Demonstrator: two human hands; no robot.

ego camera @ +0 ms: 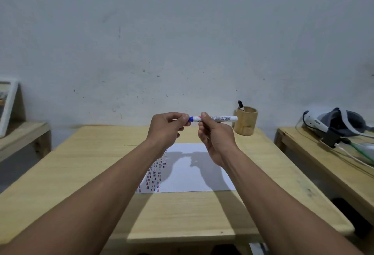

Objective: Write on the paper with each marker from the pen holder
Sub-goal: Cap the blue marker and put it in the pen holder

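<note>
Above the table w/ paper, both hands closed on one marker held level: left hand pinches its blue cap, right hand grips the barrel; holder w/ another marker at back right.

Both arms outstretched, left hand and right hand pinched closed.

Wooden table: white paper flat at centre (red marks along left edge), pen holder far right
</note>
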